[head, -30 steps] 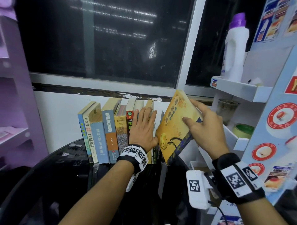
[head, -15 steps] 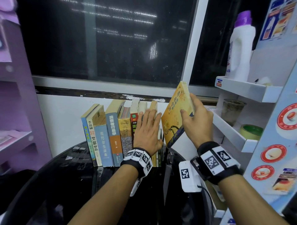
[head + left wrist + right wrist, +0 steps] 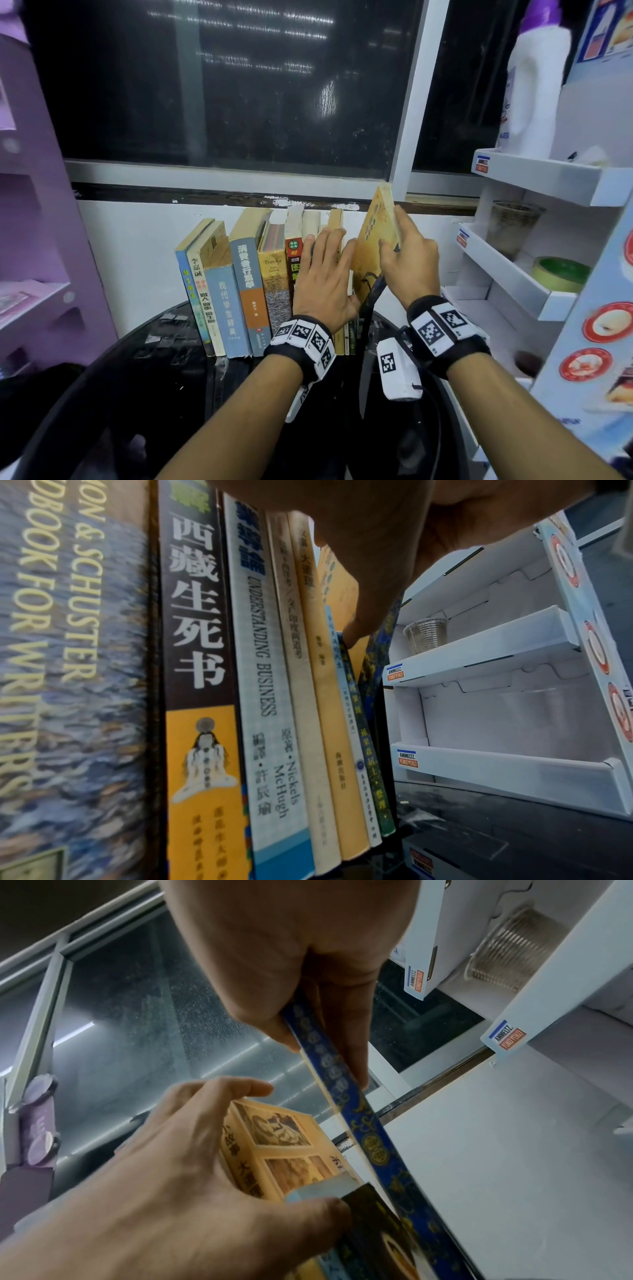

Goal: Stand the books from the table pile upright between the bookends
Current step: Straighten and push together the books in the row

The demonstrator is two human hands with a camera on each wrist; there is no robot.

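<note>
A row of upright books (image 3: 239, 284) stands on the black round table (image 3: 144, 394) against the white wall. My left hand (image 3: 325, 274) lies flat with straight fingers on the spines at the row's right end; from the left wrist view its fingers (image 3: 369, 593) touch those spines (image 3: 308, 669). My right hand (image 3: 407, 260) pinches a yellow book with a blue spine (image 3: 375, 240), held almost upright at the right end of the row, its lower edge down among the books. In the right wrist view thumb and fingers (image 3: 329, 1031) clamp the blue spine (image 3: 359, 1123). No bookend is clearly visible.
A white cardboard display shelf (image 3: 534, 274) stands close on the right, holding a clear cup (image 3: 510, 226), a tape roll (image 3: 561, 274) and a white bottle (image 3: 534, 85). A purple shelf (image 3: 37, 240) stands at the left. A dark window (image 3: 239, 85) is behind.
My right hand has swung the yellow book from a strong rightward lean to almost upright and brought it leftward against the row. My left hand stayed flat on the spines.
</note>
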